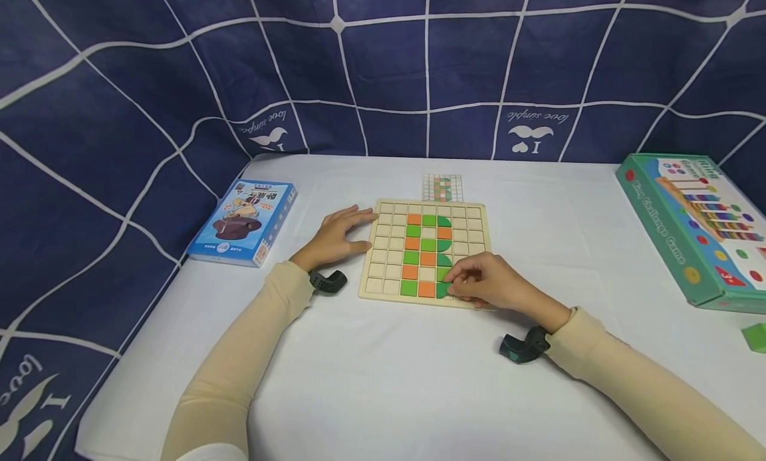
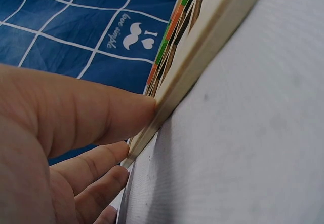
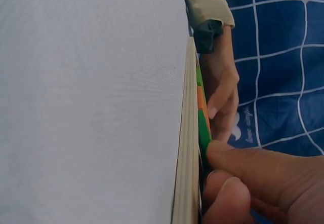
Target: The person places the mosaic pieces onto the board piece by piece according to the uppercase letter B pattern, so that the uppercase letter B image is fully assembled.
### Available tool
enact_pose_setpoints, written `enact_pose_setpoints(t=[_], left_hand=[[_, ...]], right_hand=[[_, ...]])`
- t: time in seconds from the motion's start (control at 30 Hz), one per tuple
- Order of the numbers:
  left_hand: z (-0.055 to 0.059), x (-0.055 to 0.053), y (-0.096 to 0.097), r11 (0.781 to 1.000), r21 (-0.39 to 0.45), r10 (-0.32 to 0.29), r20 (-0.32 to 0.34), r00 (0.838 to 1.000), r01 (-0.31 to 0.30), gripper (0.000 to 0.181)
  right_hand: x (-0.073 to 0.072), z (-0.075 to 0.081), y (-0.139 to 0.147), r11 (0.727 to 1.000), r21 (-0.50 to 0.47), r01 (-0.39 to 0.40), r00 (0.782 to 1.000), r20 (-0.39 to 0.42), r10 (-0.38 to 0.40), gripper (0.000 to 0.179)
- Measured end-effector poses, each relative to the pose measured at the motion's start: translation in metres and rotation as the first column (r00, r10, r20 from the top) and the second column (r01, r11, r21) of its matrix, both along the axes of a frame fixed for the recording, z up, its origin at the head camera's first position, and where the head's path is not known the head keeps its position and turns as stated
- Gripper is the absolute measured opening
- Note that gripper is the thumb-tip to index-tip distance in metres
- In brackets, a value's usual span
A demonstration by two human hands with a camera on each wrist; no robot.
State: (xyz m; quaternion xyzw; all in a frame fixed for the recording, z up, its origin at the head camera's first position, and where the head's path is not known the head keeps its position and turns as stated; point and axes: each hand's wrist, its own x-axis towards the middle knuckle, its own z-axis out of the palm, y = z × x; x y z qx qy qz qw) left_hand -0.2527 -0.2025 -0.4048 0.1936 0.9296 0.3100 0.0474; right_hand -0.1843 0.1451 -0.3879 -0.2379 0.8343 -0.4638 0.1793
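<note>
A wooden grid board lies on the white table, with orange, light green and dark green tiles filling several cells of its middle columns. At its left edge is my left hand, fingers spread and thumb tip against the rim, as the left wrist view also shows. My right hand reaches over the lower right part of the board. Its thumb and forefinger pinch at a dark green rounded tile in the bottom row. In the right wrist view a fingertip meets the green tile just above the board's edge.
Behind the board lies a small printed card with a coloured grid pattern. A blue box is at the left, a green game box at the right, and a green block near the right edge. Dark blue checked cloth hangs behind.
</note>
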Motion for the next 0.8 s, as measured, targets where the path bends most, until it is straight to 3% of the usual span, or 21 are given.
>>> enact_pose_setpoints(t=[0.37,0.47,0.63,0.8], left_hand=[[-0.002,-0.002,-0.002,1.000,-0.001,0.000,0.008,1.000,0.000,0.067],[-0.002,-0.001,-0.002,1.000,-0.015,0.004,0.021,1.000,-0.004,0.067],[-0.001,0.003,0.001,0.996,-0.094,0.009,0.049,0.999,-0.004,0.067],[0.006,0.009,0.005,0.980,-0.199,0.003,0.065,0.998,0.010,0.067]], right_hand=[[-0.001,-0.006,-0.005,0.998,0.052,-0.023,0.991,-0.131,0.030,0.009],[-0.002,-0.007,-0.005,0.998,0.046,-0.046,0.990,-0.134,0.052,0.010],[-0.003,-0.008,0.001,0.998,-0.010,-0.056,0.997,-0.060,0.055,0.012],[-0.004,-0.006,0.021,0.999,-0.046,0.016,0.996,-0.087,-0.020,0.015]])
